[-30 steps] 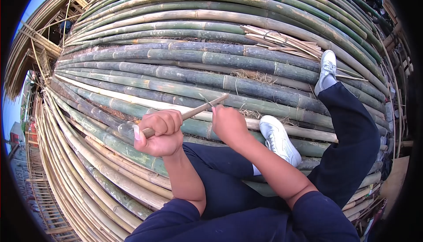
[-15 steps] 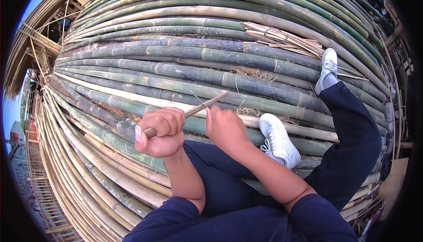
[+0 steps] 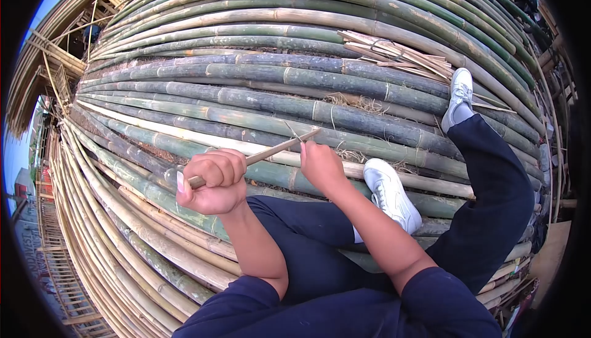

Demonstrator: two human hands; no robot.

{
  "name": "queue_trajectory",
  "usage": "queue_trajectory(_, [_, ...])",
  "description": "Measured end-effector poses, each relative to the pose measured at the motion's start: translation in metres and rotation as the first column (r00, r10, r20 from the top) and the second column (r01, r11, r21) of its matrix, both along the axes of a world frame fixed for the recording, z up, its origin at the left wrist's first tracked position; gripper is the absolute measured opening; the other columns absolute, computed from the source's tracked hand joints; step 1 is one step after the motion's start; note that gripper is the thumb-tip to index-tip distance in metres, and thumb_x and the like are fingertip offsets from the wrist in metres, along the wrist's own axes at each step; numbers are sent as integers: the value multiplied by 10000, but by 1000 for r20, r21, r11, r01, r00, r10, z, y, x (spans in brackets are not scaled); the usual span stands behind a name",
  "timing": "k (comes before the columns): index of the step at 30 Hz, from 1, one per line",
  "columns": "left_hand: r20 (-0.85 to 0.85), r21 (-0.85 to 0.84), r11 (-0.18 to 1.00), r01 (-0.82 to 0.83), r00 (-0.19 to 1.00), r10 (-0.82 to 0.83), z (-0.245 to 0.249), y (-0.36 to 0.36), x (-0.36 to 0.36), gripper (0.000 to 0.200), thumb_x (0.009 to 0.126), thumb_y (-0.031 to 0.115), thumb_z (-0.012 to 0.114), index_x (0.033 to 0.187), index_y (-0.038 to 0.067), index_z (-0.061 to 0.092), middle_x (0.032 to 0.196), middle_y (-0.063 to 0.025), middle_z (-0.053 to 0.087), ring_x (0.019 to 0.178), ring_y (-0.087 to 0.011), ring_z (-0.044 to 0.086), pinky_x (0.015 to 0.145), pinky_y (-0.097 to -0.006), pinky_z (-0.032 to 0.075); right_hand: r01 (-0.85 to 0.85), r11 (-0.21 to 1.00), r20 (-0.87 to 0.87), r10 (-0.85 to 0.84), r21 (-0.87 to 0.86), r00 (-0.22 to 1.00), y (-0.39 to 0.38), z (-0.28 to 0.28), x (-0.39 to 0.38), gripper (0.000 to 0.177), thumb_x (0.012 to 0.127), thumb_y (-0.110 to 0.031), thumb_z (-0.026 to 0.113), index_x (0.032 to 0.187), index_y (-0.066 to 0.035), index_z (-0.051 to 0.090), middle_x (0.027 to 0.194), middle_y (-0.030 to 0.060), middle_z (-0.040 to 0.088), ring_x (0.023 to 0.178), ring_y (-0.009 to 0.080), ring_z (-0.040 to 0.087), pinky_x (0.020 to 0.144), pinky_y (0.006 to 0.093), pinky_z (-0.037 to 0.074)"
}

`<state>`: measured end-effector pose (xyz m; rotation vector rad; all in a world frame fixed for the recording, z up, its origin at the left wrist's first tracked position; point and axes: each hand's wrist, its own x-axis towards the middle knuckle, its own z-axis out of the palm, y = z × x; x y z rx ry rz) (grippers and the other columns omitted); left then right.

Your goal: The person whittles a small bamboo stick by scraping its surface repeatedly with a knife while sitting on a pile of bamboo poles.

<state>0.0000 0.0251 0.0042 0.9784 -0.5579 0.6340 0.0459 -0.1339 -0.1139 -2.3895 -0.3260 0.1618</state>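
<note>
My left hand (image 3: 214, 181) is closed in a fist around one end of a bamboo stick (image 3: 274, 151), which slants up to the right in front of me. Close to the stick's far end is my right hand (image 3: 321, 167), closed on what looks like a knife. Only the knife's thin blade (image 3: 292, 130) shows, seen nearly edge-on and crossing the stick near its tip; its handle is hidden in my fingers.
Long bamboo poles (image 3: 258, 98) lie side by side beneath and ahead of me. A bundle of split bamboo strips (image 3: 397, 53) rests on them near my white shoe (image 3: 459, 92). Fibrous shavings (image 3: 357, 103) lie between poles. Paler poles (image 3: 123, 233) run along the left.
My left hand has shifted slightly left and up with the stick. My right hand and the blade have moved right, nearer the stick's tip.
</note>
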Motion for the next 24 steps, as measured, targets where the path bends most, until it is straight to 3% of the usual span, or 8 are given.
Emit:
queue_trajectory(2, [-3, -28, 1000, 12, 1000, -12, -1, 2, 0, 534, 909, 443, 365, 512, 121, 210, 399, -2, 207, 321, -116, 160, 327, -268, 149, 13, 1000, 1, -13, -14, 1000, -8, -42, 21, 352, 995, -231, 479, 815, 35, 621, 713, 282, 647, 680, 453, 653, 660, 537, 529])
queue_trajectory(5, [9, -31, 999, 18, 1000, -18, -1, -1, 2, 531, 907, 440, 369, 511, 125, 207, 400, 4, 198, 319, -113, 157, 326, -267, 146, -41, 994, -44, 36, -101, 998, -17, -46, 34, 391, 1005, -262, 456, 825, 25, 650, 779, 271, 673, 733, 437, 673, 691, 519, 548])
queue_trajectory(7, [5, 8, 1000, 14, 1000, -14, 2, -5, 2, 533, 909, 441, 373, 513, 126, 207, 404, 7, 191, 319, -112, 159, 326, -269, 145, -61, 995, -42, 58, -74, 997, -9, 4, 17, 389, 1005, -261, 456, 830, 26, 652, 779, 273, 673, 737, 438, 674, 694, 522, 547])
queue_trajectory(9, [6, 4, 1000, 9, 1000, -9, 2, -4, 4, 536, 912, 446, 372, 514, 126, 208, 403, 6, 194, 320, -114, 160, 326, -270, 147, -52, 998, -32, 51, -41, 998, -2, 18, 1, 392, 1007, -263, 452, 839, 26, 657, 778, 277, 672, 743, 438, 677, 697, 526, 547])
queue_trajectory(14, [5, -12, 999, 39, 999, -39, 1, -1, 1, 546, 923, 457, 364, 518, 124, 211, 404, 0, 203, 325, -119, 163, 330, -275, 147, 67, 993, -62, -74, -96, 995, -19, -91, 35, 390, 1005, -267, 455, 839, 25, 654, 784, 270, 676, 742, 443, 675, 705, 528, 546])
queue_trajectory(19, [-9, 20, 1000, 11, 1000, -10, 4, -9, 2, 545, 928, 457, 357, 519, 126, 214, 410, 3, 207, 332, -118, 154, 339, -283, 139, 37, 993, -75, -45, -114, 996, -14, -48, 29, 395, 1005, -271, 453, 846, 26, 658, 809, 272, 678, 759, 453, 670, 723, 540, 541])
queue_trajectory(21, [-7, 2, 1000, 0, 1000, 0, 1, -5, 3, 544, 928, 459, 356, 520, 126, 217, 411, 4, 206, 333, -119, 153, 340, -282, 140, -4, 1000, -65, 5, 27, 998, -2, -21, 14, 388, 1006, -263, 448, 861, 23, 667, 842, 276, 678, 794, 450, 669, 738, 550, 532])
queue_trajectory(24, [2, -16, 1000, -1, 1000, 1, 0, 4, 2, 538, 929, 462, 350, 525, 131, 221, 414, 10, 201, 336, -113, 152, 345, -280, 136, 85, 996, -64, -85, -9, 994, -6, -74, 29, 384, 1006, -257, 447, 859, 24, 664, 822, 284, 669, 785, 453, 663, 734, 553, 526])
